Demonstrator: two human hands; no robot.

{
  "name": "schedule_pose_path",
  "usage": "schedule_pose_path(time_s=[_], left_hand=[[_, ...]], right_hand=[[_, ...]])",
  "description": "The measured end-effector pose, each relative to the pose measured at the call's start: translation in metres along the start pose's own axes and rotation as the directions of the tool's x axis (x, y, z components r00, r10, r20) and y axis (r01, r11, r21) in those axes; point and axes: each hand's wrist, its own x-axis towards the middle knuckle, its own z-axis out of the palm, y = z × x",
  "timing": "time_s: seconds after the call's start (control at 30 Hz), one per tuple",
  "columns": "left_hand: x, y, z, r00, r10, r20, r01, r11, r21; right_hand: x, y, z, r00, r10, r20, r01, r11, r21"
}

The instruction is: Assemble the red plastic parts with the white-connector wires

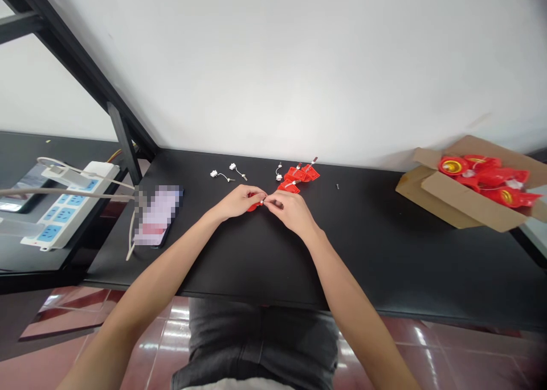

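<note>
My left hand is closed around a small red plastic piece above the black table. My right hand meets it fingertip to fingertip, pinching something tiny at the red piece's edge; I cannot make out what. Just beyond the hands lies a small pile of red plastic pieces with short white wires on them. Two loose white connectors with thin wires lie to the left of that pile, near the wall.
An open cardboard box of red and yellow parts sits at the table's right end. A phone lies at the left, with a white power strip and cables on the neighbouring surface. A black frame post rises at the left corner.
</note>
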Motion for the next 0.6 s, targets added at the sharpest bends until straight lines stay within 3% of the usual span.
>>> schedule_pose_path(time_s=[0.3,0.6], left_hand=[[-0.0032,0.0064,-0.0052,0.999,-0.037,0.038,0.041,0.993,-0.112],[-0.0022,0.0052,-0.0048,0.994,-0.103,0.047,0.110,0.979,-0.171]], right_hand=[[-0.0018,0.0009,0.0029,0.997,-0.070,-0.036,0.068,0.997,-0.041],[-0.0027,0.0002,0.0001,0.996,-0.090,-0.026,0.091,0.995,0.033]])
